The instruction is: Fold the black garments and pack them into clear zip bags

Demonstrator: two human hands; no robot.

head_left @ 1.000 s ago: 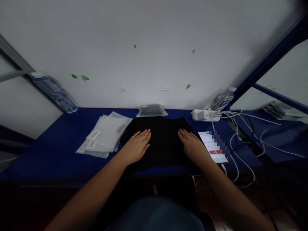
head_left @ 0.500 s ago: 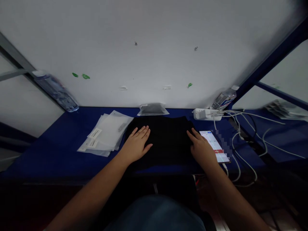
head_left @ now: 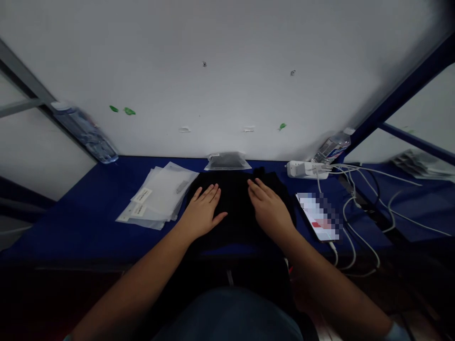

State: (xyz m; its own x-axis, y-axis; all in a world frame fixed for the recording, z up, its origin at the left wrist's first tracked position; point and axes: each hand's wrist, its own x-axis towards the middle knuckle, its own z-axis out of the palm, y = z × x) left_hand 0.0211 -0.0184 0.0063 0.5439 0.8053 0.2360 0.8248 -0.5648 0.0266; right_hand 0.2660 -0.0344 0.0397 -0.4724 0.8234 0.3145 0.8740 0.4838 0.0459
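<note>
A piece of black fabric, probably a folded garment, lies on the blue table in front of me. My left hand rests flat on its left part, fingers stretched and thumb apart. My right hand lies on its right part, the fingers extended together with their tips on the fabric. Dark folds are hard to make out under and around the right hand. Left of the fabric is a fanned stack of frosted plastic bags with white labels. Behind the fabric, against the wall, sits a packed bag with something dark inside.
A lit phone on a cable lies to the right. Past it are a white power strip and tangled white cables. Plastic bottles lean at the left and right. The blue table meets a white wall.
My right hand has moved left from the fabric's right edge towards its middle. The fabric's right side looks bunched differently now. My left hand has stayed in place.
</note>
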